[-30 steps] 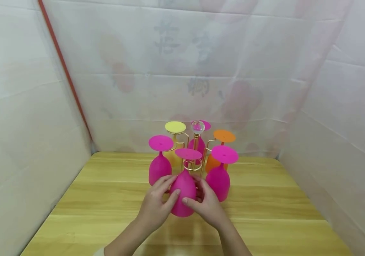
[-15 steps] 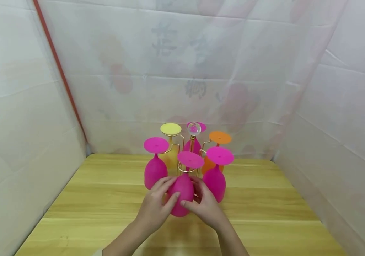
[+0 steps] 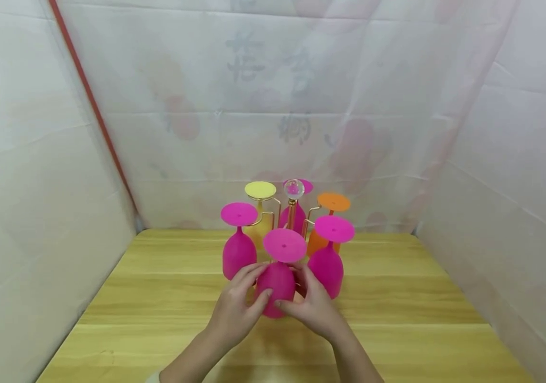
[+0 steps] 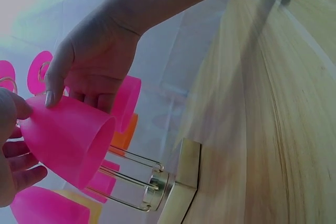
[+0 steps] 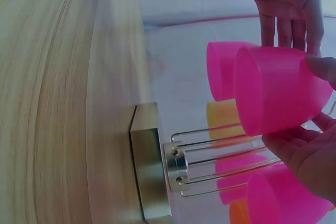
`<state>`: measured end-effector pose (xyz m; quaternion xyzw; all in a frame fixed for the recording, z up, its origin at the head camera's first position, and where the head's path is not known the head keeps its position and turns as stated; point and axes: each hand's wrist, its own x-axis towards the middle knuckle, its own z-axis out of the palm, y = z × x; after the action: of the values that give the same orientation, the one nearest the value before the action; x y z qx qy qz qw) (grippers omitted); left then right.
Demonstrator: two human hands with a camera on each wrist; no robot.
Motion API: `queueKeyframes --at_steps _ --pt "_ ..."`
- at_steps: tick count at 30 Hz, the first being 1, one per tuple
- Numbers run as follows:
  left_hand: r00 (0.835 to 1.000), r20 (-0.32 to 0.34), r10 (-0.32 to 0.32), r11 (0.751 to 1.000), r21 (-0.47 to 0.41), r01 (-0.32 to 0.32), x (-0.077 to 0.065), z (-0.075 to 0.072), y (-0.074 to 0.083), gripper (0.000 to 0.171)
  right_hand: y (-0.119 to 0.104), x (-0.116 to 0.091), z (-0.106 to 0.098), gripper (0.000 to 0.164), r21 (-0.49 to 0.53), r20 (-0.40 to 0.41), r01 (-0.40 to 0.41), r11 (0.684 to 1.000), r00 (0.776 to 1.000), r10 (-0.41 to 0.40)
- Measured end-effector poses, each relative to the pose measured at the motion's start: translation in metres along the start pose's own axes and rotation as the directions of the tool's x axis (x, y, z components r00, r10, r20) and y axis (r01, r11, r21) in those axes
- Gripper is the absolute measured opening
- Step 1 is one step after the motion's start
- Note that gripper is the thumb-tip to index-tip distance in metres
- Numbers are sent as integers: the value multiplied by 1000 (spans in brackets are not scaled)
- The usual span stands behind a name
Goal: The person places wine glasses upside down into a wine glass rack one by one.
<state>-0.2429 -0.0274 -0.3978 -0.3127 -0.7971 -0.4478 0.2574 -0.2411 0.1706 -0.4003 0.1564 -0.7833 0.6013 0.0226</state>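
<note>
An upside-down pink goblet is held between both hands at the front of a gold wire glass rack. My left hand grips its bowl from the left, thumb on the near side. From the right, my right hand grips the same bowl, its thumb close to the other. The goblet's round foot faces up and hides the rack's front ring in the head view. Both wrist views show the bowl with its mouth downward, off the table and beside the rack's wires.
Around the rack hang other upturned goblets: pink ones at left, right and back, a yellow one and an orange one. A clear ball tops the rack. Pale cloth walls surround the wooden table.
The held goblet's foot has come over the front ring, which showed in front of the foot a second ago and is now covered. Both hands keep their grip; the head view shifted slightly.
</note>
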Motion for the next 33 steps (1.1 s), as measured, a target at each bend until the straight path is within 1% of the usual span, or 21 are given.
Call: queueKeyframes --at_steps 5,10,17,28,33 --pt "1000 20 -10 999 -42 11 2 4 1 48 -2 -3 -6 77 -26 -20 8 1000 1000 -8" --pt "999 28 -23 998 -59 24 2 7 0 47 0 -5 -9 77 -43 -7 20 999 1000 -20" --pt "999 34 -31 998 -56 33 3 6 1 47 1 -4 -8 78 -50 -4 36 998 999 -36" --pt "998 47 -41 998 -55 44 2 0 1 48 1 -2 -3 80 -66 15 43 997 999 -42" --pt "997 62 -42 997 -64 46 3 7 0 47 5 -4 -8 81 -56 18 59 997 998 -58"
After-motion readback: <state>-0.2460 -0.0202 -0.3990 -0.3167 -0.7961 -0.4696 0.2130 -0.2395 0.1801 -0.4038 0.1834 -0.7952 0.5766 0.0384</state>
